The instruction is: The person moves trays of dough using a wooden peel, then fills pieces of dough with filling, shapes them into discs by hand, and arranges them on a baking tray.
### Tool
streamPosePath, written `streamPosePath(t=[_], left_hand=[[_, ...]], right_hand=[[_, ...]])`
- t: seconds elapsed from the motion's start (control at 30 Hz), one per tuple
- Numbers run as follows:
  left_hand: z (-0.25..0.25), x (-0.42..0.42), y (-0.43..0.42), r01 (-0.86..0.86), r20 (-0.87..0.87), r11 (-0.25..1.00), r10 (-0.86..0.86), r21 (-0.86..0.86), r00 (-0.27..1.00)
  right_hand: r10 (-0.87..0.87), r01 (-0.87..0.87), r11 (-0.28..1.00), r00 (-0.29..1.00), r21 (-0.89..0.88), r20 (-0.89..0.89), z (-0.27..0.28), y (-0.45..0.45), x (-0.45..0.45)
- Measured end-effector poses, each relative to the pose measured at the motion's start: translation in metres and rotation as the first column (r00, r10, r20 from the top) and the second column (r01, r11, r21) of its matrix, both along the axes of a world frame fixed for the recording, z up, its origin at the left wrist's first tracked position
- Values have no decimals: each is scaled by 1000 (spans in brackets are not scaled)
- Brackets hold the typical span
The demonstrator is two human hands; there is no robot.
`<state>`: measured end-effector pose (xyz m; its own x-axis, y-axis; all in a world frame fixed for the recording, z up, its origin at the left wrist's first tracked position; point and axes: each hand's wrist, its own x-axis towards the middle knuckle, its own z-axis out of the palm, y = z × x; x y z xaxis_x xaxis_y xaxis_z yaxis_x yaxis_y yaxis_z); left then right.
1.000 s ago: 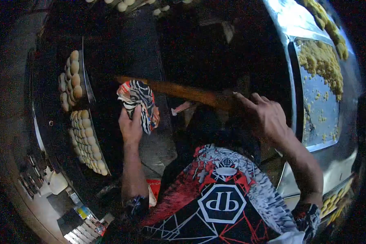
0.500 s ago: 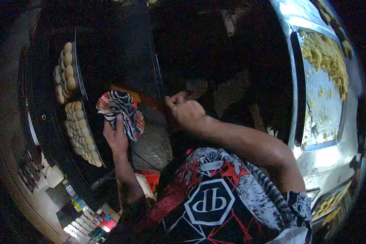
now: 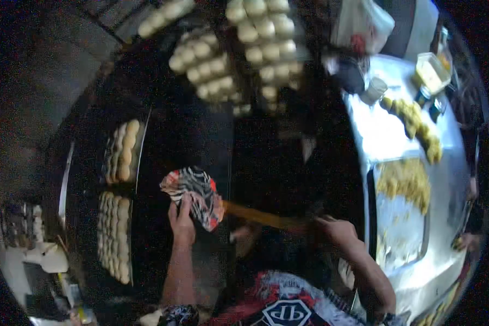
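Note:
In the head view, my left hand (image 3: 182, 224) is closed on a crumpled cloth (image 3: 193, 190) with a black-and-white zebra print and red patches. A long wooden stick (image 3: 261, 215) runs from behind the cloth toward my right hand (image 3: 338, 231), whose fingers are wrapped round its far end. Whether the cloth also grips the stick is hidden, and the stick's full shape is lost in the dark. Left of my left hand lie two trays of bread rolls, a nearer one (image 3: 114, 233) and a farther one (image 3: 123, 152).
More pale rolls (image 3: 209, 65) sit in rows ahead, beside another batch (image 3: 266, 32). On the right, a bright metal table (image 3: 369, 130) bears a tray with yellow crumbly filling (image 3: 405, 182) and a strip of yellow dough-like pieces (image 3: 415, 125). Another person's hand (image 3: 466, 242) shows at its edge.
The view has swung upward, bringing more rolls and the metal table into sight. My right hand has moved right, away from the cloth, and more of the stick shows between my hands.

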<state>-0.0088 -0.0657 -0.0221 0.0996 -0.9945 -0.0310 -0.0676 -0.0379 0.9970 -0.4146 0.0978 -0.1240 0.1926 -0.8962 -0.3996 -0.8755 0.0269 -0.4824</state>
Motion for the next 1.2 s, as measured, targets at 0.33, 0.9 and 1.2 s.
streamPosePath(t=[0.33, 0.9, 1.2], left_hand=[[123, -184, -533, 69, -646, 945, -272, -321, 713], [163, -134, -303, -311, -811, 919, -17, -243, 584], [66, -26, 122, -268, -755, 938, 9, -222, 656]], right_hand=[[-397, 366, 917, 796, -161, -456, 24, 93, -71], [-419, 411, 908, 899, -85, -128, 53, 142, 6], [-337, 399, 900, 892, -177, 301, -73, 263, -22]])
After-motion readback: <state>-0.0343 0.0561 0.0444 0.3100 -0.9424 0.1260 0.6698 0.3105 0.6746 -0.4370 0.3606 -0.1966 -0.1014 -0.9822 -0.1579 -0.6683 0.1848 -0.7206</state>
